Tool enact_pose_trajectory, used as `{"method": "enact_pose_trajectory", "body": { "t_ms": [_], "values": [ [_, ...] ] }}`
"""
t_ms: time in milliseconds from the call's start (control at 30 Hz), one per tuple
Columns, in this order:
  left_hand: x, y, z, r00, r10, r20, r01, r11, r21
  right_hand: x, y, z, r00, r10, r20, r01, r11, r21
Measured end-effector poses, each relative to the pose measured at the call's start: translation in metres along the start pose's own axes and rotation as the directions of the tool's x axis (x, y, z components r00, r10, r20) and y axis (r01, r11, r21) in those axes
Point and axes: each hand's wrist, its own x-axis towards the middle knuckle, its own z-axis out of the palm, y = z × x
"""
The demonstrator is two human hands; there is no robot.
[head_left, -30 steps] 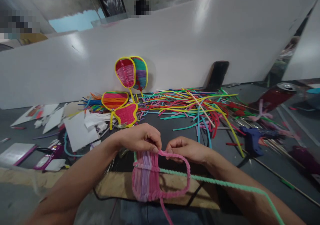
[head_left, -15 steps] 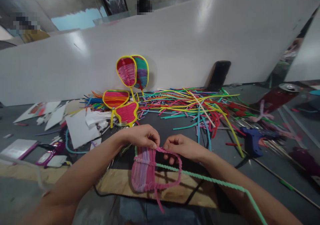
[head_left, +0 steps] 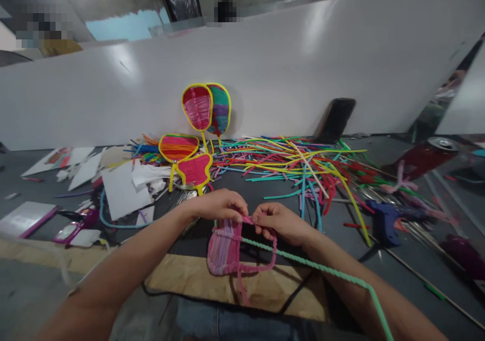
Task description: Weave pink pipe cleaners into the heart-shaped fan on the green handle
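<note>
A half-wrapped pipe-cleaner fan (head_left: 224, 251) in pink and lilac hangs between my hands, over the table's front edge. My left hand (head_left: 226, 207) pinches its upper edge, where the wound part ends. Beside it, my right hand (head_left: 271, 220) has its fingertips closed on the pink pipe cleaner (head_left: 249, 220) at the top of the bare loop. A twisted mint-green stem (head_left: 322, 266) runs from the fan through the loop and off to the lower right, passing below my right hand. A loose pink end dangles below the fan.
Finished fans (head_left: 197, 106) lean on the white partition (head_left: 265, 68). Loose pipe cleaners (head_left: 280, 159) lie in a heap behind my hands. To the right are a blue glue gun (head_left: 384, 222), a drink can (head_left: 426, 156) and a phone (head_left: 337, 120). Paper scraps (head_left: 125, 189) lie left.
My right fingers have closed in on the pink pipe cleaner next to my left hand. The fan has risen slightly and shifted right in view, as the whole view has moved a little.
</note>
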Motion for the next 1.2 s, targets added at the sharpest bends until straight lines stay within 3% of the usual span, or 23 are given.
{"method": "enact_pose_trajectory", "body": {
  "t_ms": [167, 267, 400, 500, 567, 667, 733, 767, 800, 867, 1000, 1067, 1100, 1133, 1200],
  "values": [
    [0.004, -0.003, 0.005, 0.998, 0.043, -0.041, -0.041, 0.998, 0.048, -0.002, -0.002, 0.001, 1.000, 0.013, -0.009, -0.013, 1.000, -0.017],
    [0.004, -0.006, 0.007, 0.999, 0.048, -0.011, -0.048, 0.999, 0.017, -0.004, -0.003, 0.002, 1.000, 0.003, 0.019, -0.002, 0.999, -0.047],
    [0.001, -0.012, 0.010, 0.998, -0.034, 0.061, 0.038, 0.997, -0.074, -0.006, -0.003, 0.007, 0.999, -0.026, 0.025, 0.029, 0.989, -0.148],
    [-0.001, -0.013, 0.011, 0.987, -0.124, 0.107, 0.140, 0.976, -0.166, -0.010, -0.002, 0.013, 0.991, -0.133, 0.006, 0.127, 0.926, -0.356],
    [-0.001, -0.010, 0.011, 0.979, -0.162, 0.125, 0.187, 0.957, -0.222, -0.013, -0.002, 0.016, 0.968, -0.249, 0.013, 0.213, 0.800, -0.561],
    [-0.001, -0.006, 0.010, 0.969, -0.195, 0.153, 0.228, 0.943, -0.243, -0.017, -0.001, 0.019, 0.907, -0.404, 0.115, 0.310, 0.459, -0.832],
    [0.000, -0.004, 0.010, 0.963, -0.214, 0.164, 0.247, 0.944, -0.217, -0.017, 0.000, 0.020, 0.875, -0.445, 0.192, 0.331, 0.259, -0.907],
    [0.001, -0.003, 0.010, 0.961, -0.223, 0.165, 0.254, 0.946, -0.200, -0.017, 0.001, 0.020, 0.872, -0.446, 0.202, 0.324, 0.216, -0.921],
    [0.002, -0.003, 0.010, 0.959, -0.230, 0.163, 0.259, 0.947, -0.188, -0.016, 0.001, 0.020, 0.877, -0.442, 0.190, 0.310, 0.216, -0.926],
    [0.003, -0.002, 0.010, 0.957, -0.244, 0.155, 0.270, 0.946, -0.180, -0.015, 0.002, 0.019, 0.893, -0.434, 0.121, 0.273, 0.308, -0.911],
    [0.002, -0.001, 0.001, 0.968, -0.233, 0.094, 0.249, 0.940, -0.233, -0.010, 0.002, 0.016, 0.934, -0.356, -0.040, 0.226, 0.671, -0.706],
    [-0.003, -0.004, -0.009, 0.970, -0.233, -0.066, 0.202, 0.930, -0.308, -0.008, -0.001, 0.013, 0.948, -0.296, -0.113, 0.202, 0.839, -0.504],
    [-0.007, -0.007, -0.014, 0.952, -0.247, -0.182, 0.168, 0.916, -0.363, -0.007, -0.002, 0.010, 0.949, -0.278, -0.147, 0.201, 0.895, -0.397],
    [-0.011, -0.011, -0.018, 0.905, -0.282, -0.317, 0.124, 0.890, -0.439, -0.007, -0.004, 0.008, 0.947, -0.267, -0.178, 0.208, 0.933, -0.293],
    [-0.019, -0.022, -0.023, 0.769, -0.386, -0.509, 0.015, 0.808, -0.589, -0.006, -0.009, 0.003, 0.939, -0.261, -0.223, 0.247, 0.965, -0.090]
  ]
}}
